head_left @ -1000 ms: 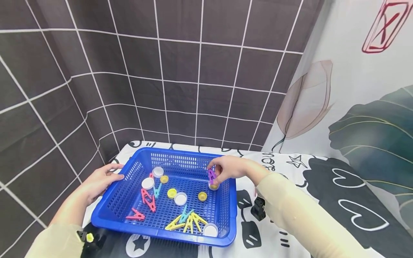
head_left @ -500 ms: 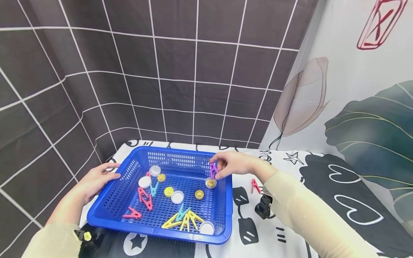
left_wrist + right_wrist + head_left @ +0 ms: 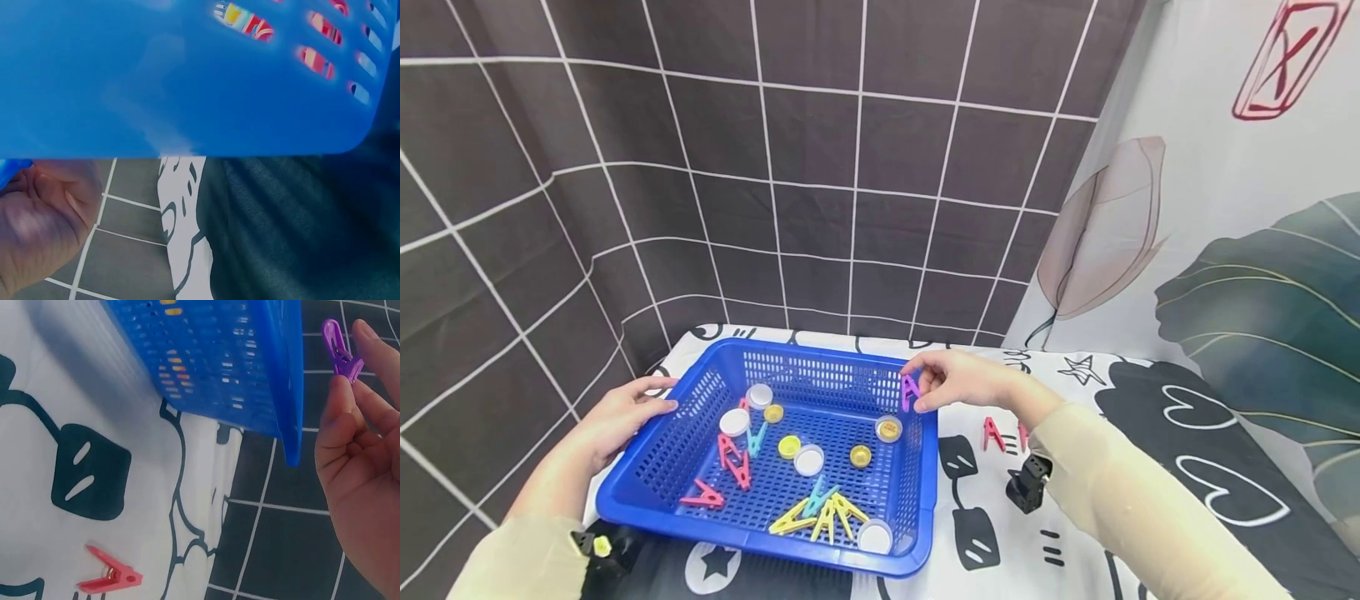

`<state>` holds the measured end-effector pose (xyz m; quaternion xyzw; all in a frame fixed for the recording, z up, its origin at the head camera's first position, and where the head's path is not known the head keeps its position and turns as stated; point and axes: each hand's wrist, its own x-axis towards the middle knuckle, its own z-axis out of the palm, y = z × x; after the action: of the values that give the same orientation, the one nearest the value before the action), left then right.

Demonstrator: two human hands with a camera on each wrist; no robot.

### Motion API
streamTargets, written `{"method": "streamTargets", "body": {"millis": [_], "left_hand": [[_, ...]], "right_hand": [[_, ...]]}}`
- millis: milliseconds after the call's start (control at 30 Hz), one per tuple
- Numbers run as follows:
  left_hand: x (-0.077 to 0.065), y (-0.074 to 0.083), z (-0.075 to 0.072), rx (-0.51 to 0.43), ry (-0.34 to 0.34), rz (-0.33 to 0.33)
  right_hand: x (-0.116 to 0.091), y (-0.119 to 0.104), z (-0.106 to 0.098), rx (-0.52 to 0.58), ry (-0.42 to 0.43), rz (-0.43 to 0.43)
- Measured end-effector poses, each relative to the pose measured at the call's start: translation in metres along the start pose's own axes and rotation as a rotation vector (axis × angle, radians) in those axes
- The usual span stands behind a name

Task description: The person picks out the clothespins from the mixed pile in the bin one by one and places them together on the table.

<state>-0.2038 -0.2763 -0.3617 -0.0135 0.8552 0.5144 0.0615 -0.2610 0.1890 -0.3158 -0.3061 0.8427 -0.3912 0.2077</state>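
Observation:
My left hand (image 3: pixel 619 418) grips the left rim of a blue plastic basket (image 3: pixel 931 492), thumb over the edge. In the left wrist view, the basket's side hides part of that hand. Between thumb and fingers, my right hand (image 3: pixel 957 382) pinches a purple clothespin (image 3: pixel 910 390) at the basket's right rim, above a round clear-rimmed cap (image 3: pixel 889 429). The right wrist view shows the purple clothespin (image 3: pixel 340 353) raised past the basket's edge. Inside the basket lie red clothespins (image 3: pixel 703 495), yellow clothespins (image 3: pixel 824 520), turquoise clothespins (image 3: pixel 757 440), white lids (image 3: pixel 734 422) and yellow caps (image 3: pixel 861 456).
On the patterned cloth (image 3: pixel 1075 517), right of the basket, lies a red clothespin (image 3: pixel 993 434); another red clothespin (image 3: pixel 1022 437) shows beside my right wrist. A dark gridded curtain (image 3: pixel 812 208) hangs behind the cloth's back edge.
My right hand has risen and moved right with the purple clothespin, from over the round cap to the basket's right rim. My left hand stays on the left rim.

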Motion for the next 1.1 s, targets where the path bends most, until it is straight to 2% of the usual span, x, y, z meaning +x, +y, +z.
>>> {"method": "streamTargets", "body": {"millis": [367, 700, 867, 1100], "left_hand": [[-0.003, 0.002, 0.003, 0.036, 0.033, -0.008], [-0.002, 0.001, 0.002, 0.075, 0.021, -0.004], [-0.002, 0.0, 0.002, 0.077, 0.025, -0.005], [-0.003, 0.001, 0.004, 0.058, 0.033, -0.006]], "right_hand": [[-0.021, 0.018, -0.013, 0.053, 0.053, 0.013], [-0.039, 0.039, -0.018, 0.041, 0.077, 0.036], [-0.05, 0.048, -0.021, 0.053, 0.098, 0.076], [-0.07, 0.08, -0.028, 0.042, 0.126, 0.079]]}}
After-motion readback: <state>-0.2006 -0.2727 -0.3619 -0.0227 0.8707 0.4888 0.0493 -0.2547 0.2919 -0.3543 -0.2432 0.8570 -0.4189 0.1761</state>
